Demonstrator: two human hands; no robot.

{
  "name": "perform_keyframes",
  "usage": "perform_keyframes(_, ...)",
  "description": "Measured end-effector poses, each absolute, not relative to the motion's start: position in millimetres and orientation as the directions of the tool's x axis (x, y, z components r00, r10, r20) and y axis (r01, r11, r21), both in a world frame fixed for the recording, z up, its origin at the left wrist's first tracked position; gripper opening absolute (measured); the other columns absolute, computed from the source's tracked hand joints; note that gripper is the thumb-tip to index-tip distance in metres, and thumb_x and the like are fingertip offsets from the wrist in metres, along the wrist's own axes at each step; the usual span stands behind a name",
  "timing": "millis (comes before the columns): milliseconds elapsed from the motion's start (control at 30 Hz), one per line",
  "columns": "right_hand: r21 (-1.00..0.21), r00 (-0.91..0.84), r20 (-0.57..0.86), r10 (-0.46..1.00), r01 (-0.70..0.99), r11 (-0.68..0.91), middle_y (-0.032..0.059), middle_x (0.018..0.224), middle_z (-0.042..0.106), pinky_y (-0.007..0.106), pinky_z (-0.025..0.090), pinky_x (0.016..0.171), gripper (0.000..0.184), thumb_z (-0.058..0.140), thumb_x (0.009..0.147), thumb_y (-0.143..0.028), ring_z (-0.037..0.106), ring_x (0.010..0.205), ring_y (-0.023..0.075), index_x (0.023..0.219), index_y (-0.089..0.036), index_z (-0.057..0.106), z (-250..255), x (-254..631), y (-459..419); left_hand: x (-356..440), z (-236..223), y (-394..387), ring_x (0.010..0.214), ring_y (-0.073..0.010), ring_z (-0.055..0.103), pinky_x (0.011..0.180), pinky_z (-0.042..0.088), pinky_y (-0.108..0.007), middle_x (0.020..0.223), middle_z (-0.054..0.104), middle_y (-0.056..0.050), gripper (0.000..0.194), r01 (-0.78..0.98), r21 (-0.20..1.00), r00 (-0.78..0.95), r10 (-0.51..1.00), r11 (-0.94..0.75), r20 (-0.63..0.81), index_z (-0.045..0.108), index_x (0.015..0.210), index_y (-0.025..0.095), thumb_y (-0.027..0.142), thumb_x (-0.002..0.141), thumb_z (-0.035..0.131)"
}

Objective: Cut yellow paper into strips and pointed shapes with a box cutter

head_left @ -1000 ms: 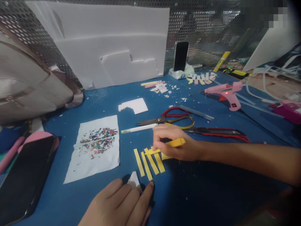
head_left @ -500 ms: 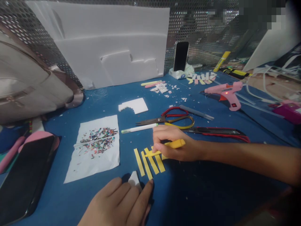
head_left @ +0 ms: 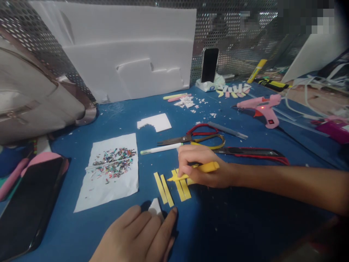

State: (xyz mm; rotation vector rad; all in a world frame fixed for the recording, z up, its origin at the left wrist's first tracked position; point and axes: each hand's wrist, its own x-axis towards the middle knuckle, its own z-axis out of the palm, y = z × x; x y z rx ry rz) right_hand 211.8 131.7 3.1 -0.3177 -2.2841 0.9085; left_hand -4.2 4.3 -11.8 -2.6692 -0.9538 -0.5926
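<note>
My right hand (head_left: 203, 165) is closed around a yellow marker (head_left: 208, 167), its tip pointing left, close to several narrow yellow strips on the blue table. Two yellow strips (head_left: 167, 191) lie left of the tip; two more (head_left: 179, 189) sit to its right, partly under the hand. Another yellow piece shows just beneath my fingers. At the bottom, my left hand (head_left: 139, 233) has its fingers curled over a small white foam piece (head_left: 155, 207), which pokes out past the knuckles. Its index finger reaches toward the lower end of the nearest strip.
White paper (head_left: 84, 193) with shiny flakes lies left. Scissors (head_left: 188, 139), a white pen (head_left: 162, 149) and a red-and-black cutter (head_left: 253, 152) lie beyond my right hand. A pink glue gun (head_left: 268, 107) with a red light is farther right. A black phone (head_left: 29, 203) lies far left.
The two left strips have shifted slightly left and the third strip has moved right beside the fourth, widening the gap at the marker tip. Both hands stay nearly in place.
</note>
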Motion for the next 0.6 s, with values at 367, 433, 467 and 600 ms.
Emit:
perform_keyframes(367, -0.624, -0.879, 0.309, 0.363, 0.101, 0.775, 0.0035, 0.113, 0.066, 0.033, 0.035, 0.094, 0.019, 0.052, 0.095, -0.028, 0.053, 0.104, 0.0177, 0.109, -0.018, 0.060, 9.7, 205.4, 133.8, -2.6, -12.4, 6.5, 0.056, -0.0116, 0.061, 0.057, 0.041, -0.030, 0.066, 0.064, 0.001, 0.028, 0.645, -0.089, 0.693, 0.532, -0.759, 0.487, 0.067, 0.104, 0.010, 0.017, 0.098, 0.041)
perform_keyframes(433, -0.621, -0.886, 0.299, 0.354, 0.101, 0.777, 0.0031, 0.112, 0.066, 0.032, 0.035, 0.093, 0.020, 0.053, 0.094, -0.030, 0.053, 0.103, 0.0176, 0.109, -0.017, 0.060, 9.6, 205.1, 133.8, -3.0, -13.4, 6.3, 0.056, -0.0115, 0.061, 0.058, 0.041, -0.030, 0.064, 0.063, 0.002, 0.028, 0.652, -0.090, 0.688, 0.538, -0.753, 0.487, 0.067, 0.103, 0.010, 0.017, 0.098, 0.041)
perform_keyframes(467, -0.623, -0.887, 0.300, 0.351, 0.097, 0.776, 0.0030, 0.110, 0.066, 0.032, 0.034, 0.093, 0.021, 0.053, 0.094, -0.031, 0.054, 0.102, 0.0174, 0.109, -0.018, 0.060, 9.5, 205.1, 133.8, -3.3, -13.9, 6.0, 0.056, -0.0115, 0.060, 0.058, 0.041, -0.031, 0.064, 0.063, 0.002, 0.028, 0.652, -0.091, 0.689, 0.538, -0.752, 0.485, 0.067, 0.103, 0.011, 0.017, 0.098, 0.041)
perform_keyframes(600, -0.632, -0.888, 0.300, 0.348, 0.088, 0.770, 0.0026, 0.104, 0.067, 0.031, 0.034, 0.091, 0.020, 0.051, 0.095, -0.031, 0.054, 0.099, 0.0171, 0.106, -0.018, 0.061, 9.6, 205.9, 133.0, -4.3, -14.4, 4.4, 0.056, -0.0117, 0.060, 0.059, 0.041, -0.031, 0.064, 0.063, 0.002, 0.028, 0.650, -0.093, 0.695, 0.541, -0.754, 0.474, 0.068, 0.103, 0.012, 0.018, 0.098, 0.041)
